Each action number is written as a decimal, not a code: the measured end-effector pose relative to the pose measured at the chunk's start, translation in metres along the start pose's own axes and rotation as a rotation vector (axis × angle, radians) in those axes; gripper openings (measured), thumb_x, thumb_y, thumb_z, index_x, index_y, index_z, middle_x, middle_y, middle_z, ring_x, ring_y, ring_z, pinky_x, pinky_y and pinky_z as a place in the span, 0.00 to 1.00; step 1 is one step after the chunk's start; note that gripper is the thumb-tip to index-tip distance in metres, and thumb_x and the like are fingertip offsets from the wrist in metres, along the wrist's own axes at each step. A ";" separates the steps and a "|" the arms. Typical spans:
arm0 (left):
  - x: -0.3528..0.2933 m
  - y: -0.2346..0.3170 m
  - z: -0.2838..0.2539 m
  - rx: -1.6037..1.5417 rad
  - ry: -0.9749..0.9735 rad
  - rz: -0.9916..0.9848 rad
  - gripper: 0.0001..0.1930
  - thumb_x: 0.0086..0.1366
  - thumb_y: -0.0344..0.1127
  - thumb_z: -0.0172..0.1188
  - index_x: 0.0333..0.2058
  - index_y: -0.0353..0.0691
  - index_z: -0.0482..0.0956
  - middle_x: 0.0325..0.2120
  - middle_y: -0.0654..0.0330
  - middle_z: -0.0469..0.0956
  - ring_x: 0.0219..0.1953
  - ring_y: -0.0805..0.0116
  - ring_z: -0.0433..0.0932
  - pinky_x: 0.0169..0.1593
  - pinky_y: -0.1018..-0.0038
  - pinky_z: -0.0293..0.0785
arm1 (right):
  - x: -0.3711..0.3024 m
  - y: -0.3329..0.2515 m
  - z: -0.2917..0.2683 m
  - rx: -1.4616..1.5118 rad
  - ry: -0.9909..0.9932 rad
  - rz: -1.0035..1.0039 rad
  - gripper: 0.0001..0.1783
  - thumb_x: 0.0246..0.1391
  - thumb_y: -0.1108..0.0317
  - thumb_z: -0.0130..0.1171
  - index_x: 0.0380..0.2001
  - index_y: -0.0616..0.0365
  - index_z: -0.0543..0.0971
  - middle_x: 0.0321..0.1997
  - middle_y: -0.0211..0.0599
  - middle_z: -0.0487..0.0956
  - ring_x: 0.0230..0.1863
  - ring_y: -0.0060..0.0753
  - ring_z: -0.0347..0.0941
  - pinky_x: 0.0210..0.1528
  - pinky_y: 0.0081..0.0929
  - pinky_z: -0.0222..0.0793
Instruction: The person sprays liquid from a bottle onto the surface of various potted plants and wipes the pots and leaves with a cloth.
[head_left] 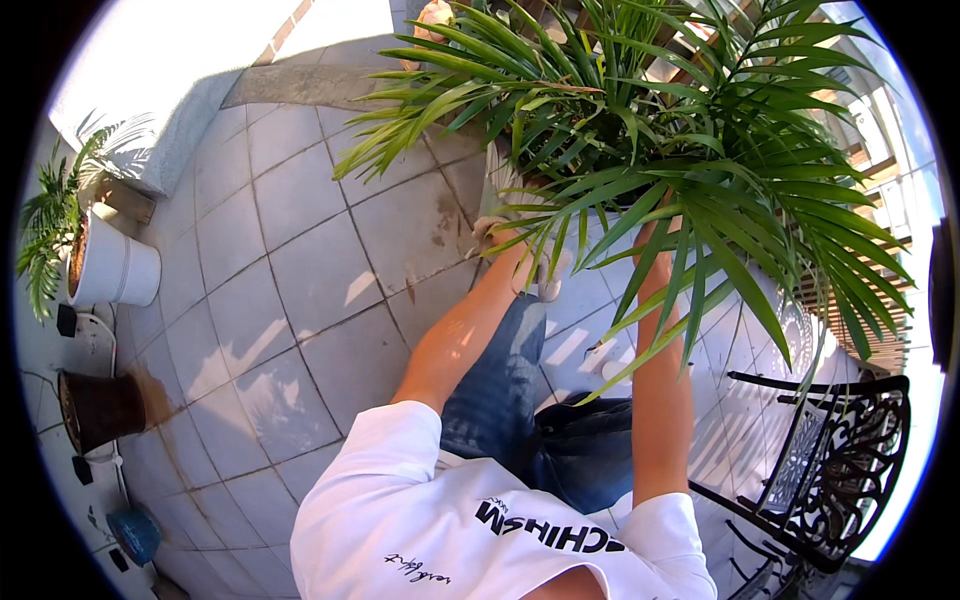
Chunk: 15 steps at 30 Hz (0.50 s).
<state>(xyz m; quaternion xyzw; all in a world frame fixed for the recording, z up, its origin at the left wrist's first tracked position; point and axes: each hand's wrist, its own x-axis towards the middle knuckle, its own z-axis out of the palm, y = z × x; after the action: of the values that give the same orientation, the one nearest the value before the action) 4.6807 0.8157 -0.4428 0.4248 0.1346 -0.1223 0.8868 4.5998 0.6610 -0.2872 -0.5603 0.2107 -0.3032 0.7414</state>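
Note:
A large potted palm [640, 140] with long green fronds fills the upper right in front of me. A strip of its pale pot [503, 185] shows under the leaves on the left side. My left hand [497, 236] is closed at the pot's lower left, its fingers partly covered by fronds. My right hand [664, 222] reaches up into the foliage on the right side of the pot. Leaves cover its fingers, so its grip cannot be made out. Between my forearms, my jeans and a light shoe [550, 277] show below the plant.
A black ornate metal chair [850, 470] stands close on my right. Along the left edge are a white planter [118, 262] with a small palm, a dark brown pot [100, 408] and a blue pot [134, 536]. Grey tiles [310, 230] cover the floor. A low curb [300, 87] lies beyond.

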 end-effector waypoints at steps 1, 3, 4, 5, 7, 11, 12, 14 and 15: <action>-0.005 0.004 0.000 -0.038 -0.042 -0.052 0.22 0.72 0.46 0.43 0.52 0.36 0.74 0.54 0.51 0.72 0.54 0.55 0.72 0.58 0.65 0.68 | 0.000 -0.001 0.001 0.001 -0.003 0.006 0.20 0.67 0.53 0.44 0.54 0.53 0.67 0.51 0.34 0.71 0.53 0.31 0.67 0.56 0.32 0.63; -0.012 0.006 -0.003 -0.120 -0.124 -0.175 0.22 0.71 0.46 0.43 0.52 0.36 0.74 0.54 0.51 0.72 0.54 0.55 0.72 0.58 0.65 0.68 | -0.002 -0.004 -0.001 0.000 -0.007 0.012 0.21 0.68 0.53 0.44 0.55 0.54 0.67 0.52 0.36 0.71 0.54 0.32 0.67 0.57 0.32 0.62; -0.014 0.006 -0.006 -0.160 -0.159 -0.241 0.22 0.71 0.46 0.43 0.52 0.36 0.74 0.54 0.51 0.72 0.54 0.55 0.72 0.58 0.65 0.68 | -0.002 -0.004 -0.002 0.000 -0.012 0.014 0.21 0.68 0.53 0.43 0.56 0.54 0.66 0.52 0.36 0.71 0.54 0.32 0.67 0.57 0.32 0.62; -0.019 0.004 -0.008 -0.192 -0.182 -0.297 0.22 0.71 0.46 0.44 0.52 0.36 0.74 0.53 0.51 0.72 0.54 0.55 0.72 0.58 0.65 0.68 | -0.004 -0.005 -0.005 -0.001 -0.010 0.020 0.22 0.68 0.53 0.43 0.56 0.54 0.66 0.53 0.37 0.71 0.54 0.32 0.67 0.57 0.32 0.62; -0.018 0.005 -0.019 -0.252 -0.218 -0.396 0.22 0.71 0.46 0.44 0.52 0.36 0.74 0.53 0.51 0.72 0.54 0.55 0.72 0.57 0.64 0.68 | -0.005 -0.005 -0.003 0.000 -0.026 0.033 0.23 0.68 0.53 0.42 0.58 0.55 0.65 0.54 0.38 0.70 0.55 0.33 0.66 0.58 0.32 0.61; -0.015 0.005 -0.023 -0.309 -0.239 -0.500 0.22 0.71 0.47 0.44 0.52 0.36 0.74 0.53 0.51 0.73 0.54 0.55 0.72 0.57 0.64 0.69 | -0.007 -0.010 -0.003 -0.022 -0.056 0.056 0.24 0.69 0.53 0.41 0.60 0.56 0.64 0.56 0.41 0.70 0.57 0.34 0.66 0.60 0.32 0.60; -0.016 0.005 -0.019 -0.317 -0.250 -0.519 0.22 0.71 0.47 0.44 0.52 0.36 0.74 0.53 0.51 0.73 0.54 0.55 0.72 0.57 0.64 0.69 | -0.009 -0.013 -0.005 -0.039 -0.067 0.059 0.25 0.69 0.52 0.41 0.61 0.57 0.64 0.57 0.42 0.70 0.57 0.35 0.66 0.60 0.32 0.60; -0.026 0.003 -0.014 -0.321 -0.254 -0.541 0.22 0.71 0.47 0.45 0.52 0.36 0.74 0.53 0.52 0.73 0.54 0.55 0.72 0.57 0.64 0.69 | -0.009 -0.020 -0.010 -0.091 -0.087 0.068 0.26 0.69 0.52 0.40 0.62 0.57 0.63 0.58 0.43 0.69 0.58 0.35 0.65 0.61 0.32 0.59; -0.032 0.002 -0.010 -0.330 -0.257 -0.558 0.22 0.71 0.47 0.45 0.52 0.36 0.74 0.53 0.52 0.73 0.54 0.55 0.72 0.57 0.64 0.69 | -0.011 -0.025 -0.013 -0.130 -0.096 0.073 0.26 0.69 0.52 0.40 0.62 0.58 0.63 0.58 0.44 0.69 0.58 0.36 0.65 0.62 0.32 0.59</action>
<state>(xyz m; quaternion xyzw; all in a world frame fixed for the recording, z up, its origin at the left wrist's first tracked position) 4.6501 0.8282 -0.4367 0.2038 0.1506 -0.3892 0.8856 4.5780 0.6545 -0.2674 -0.6131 0.2145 -0.2342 0.7233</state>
